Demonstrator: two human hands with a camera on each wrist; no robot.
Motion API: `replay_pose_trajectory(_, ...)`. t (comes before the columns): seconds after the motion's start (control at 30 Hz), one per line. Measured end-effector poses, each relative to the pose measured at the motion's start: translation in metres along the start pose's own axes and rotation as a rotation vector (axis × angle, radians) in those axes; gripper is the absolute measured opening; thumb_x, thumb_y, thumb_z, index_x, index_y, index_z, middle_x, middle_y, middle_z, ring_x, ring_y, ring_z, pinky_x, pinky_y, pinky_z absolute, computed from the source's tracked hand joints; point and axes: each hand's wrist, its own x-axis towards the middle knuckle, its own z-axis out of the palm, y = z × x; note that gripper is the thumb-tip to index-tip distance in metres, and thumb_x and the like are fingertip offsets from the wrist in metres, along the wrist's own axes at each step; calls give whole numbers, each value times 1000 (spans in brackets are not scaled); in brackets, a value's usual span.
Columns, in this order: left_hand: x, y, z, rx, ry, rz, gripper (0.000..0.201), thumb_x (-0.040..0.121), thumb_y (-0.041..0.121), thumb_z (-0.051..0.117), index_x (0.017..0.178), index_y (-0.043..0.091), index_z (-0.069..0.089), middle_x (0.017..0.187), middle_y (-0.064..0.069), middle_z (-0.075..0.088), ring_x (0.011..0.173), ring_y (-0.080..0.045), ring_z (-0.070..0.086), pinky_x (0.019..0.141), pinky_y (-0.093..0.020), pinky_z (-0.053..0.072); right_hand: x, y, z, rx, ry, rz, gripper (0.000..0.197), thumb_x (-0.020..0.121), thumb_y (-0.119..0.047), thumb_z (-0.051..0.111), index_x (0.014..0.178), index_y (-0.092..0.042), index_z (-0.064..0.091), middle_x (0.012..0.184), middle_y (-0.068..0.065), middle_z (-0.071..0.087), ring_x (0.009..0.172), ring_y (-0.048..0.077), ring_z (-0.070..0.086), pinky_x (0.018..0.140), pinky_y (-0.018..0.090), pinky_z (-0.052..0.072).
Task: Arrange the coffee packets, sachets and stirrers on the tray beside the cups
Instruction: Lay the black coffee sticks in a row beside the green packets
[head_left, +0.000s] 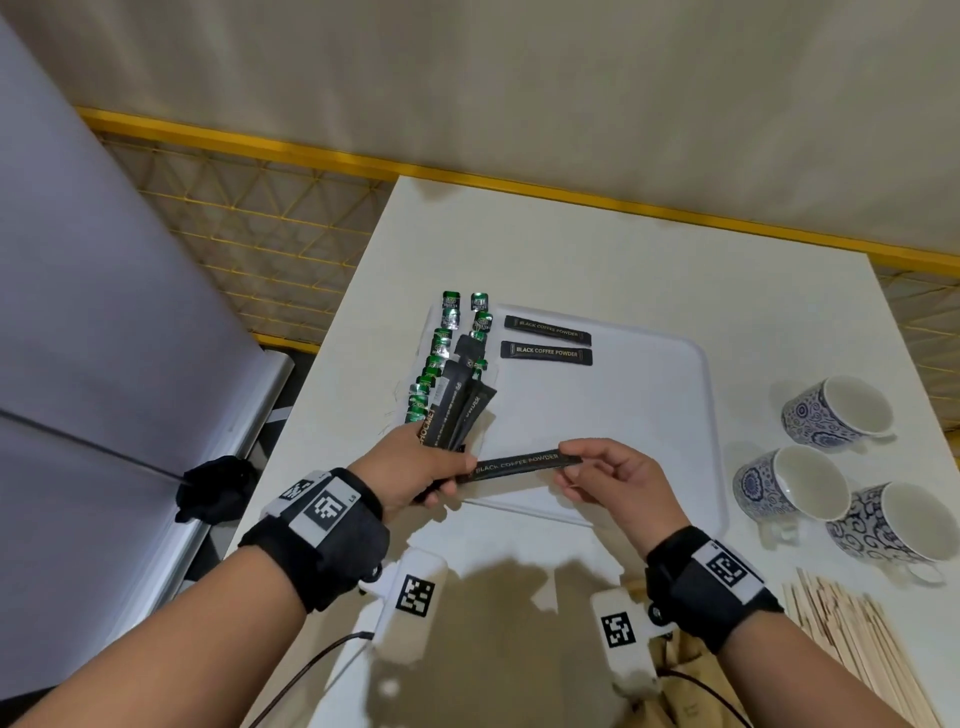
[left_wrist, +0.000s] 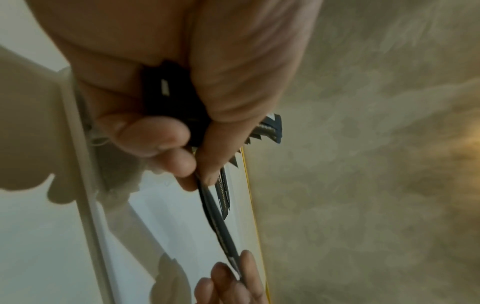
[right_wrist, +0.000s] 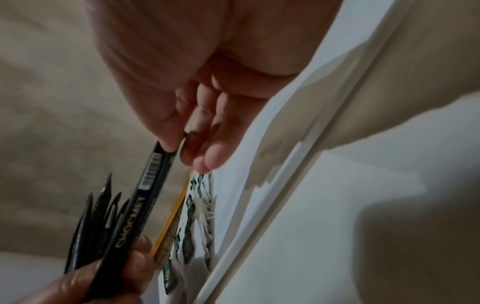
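Observation:
Over the white tray, my left hand grips a fanned bundle of black coffee sticks. One black coffee stick spans between both hands: its left end is still in the left hand's grip, and my right hand pinches its right end. In the right wrist view the thumb and fingers pinch the stick beside the bundle. Two coffee sticks lie side by side on the tray. Green tea sachets line its left edge.
Three blue-patterned cups stand on the table to the right of the tray. A pile of wooden stirrers lies at the lower right. A yellow wire fence runs behind the table's left and back edges.

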Motion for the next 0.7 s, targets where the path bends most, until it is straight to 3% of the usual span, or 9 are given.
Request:
replay_pose_trajectory(0.13, 2, -2, -1, 86, 31, 66, 16, 83, 6, 68, 91, 8, 54, 74, -17, 60, 49, -14, 50, 39, -20, 37, -4, -1, 1, -19, -3, 45, 25, 91, 6, 50, 101, -6, 70, 78, 9, 74, 74, 16, 69, 73, 21, 58)
replay_pose_trajectory(0.33, 1, -6, 0, 128, 32, 139, 16, 82, 7, 69, 82, 11, 54, 68, -13, 61, 51, -16, 48, 39, -20, 36, -6, 1, 2, 29, 25, 61, 28, 88, 3, 59, 108, -15, 66, 71, 6, 71, 62, 13, 66, 67, 23, 59)
replay_pose_trajectory(0.53, 1, -6, -3, 114, 50, 142, 13, 83, 9, 68, 86, 13, 56, 76, -12, 61, 52, -13, 53, 39, -20, 37, -2, 5, 2, 19, 132, 85, 19, 89, 2, 58, 94, -13, 69, 66, 6, 71, 59, 13, 66, 60, 21, 58)
replay_pose_trajectory(0.7, 1, -5, -4, 89, 71, 137, 14, 84, 9, 66, 84, 15, 54, 77, -7, 65, 49, -10, 53, 41, -20, 36, 1, 1, 0, -5, 116, 128, 17, 89, 3, 58, 92, -9, 69, 65, 7, 69, 54, 13, 64, 58, 22, 58)
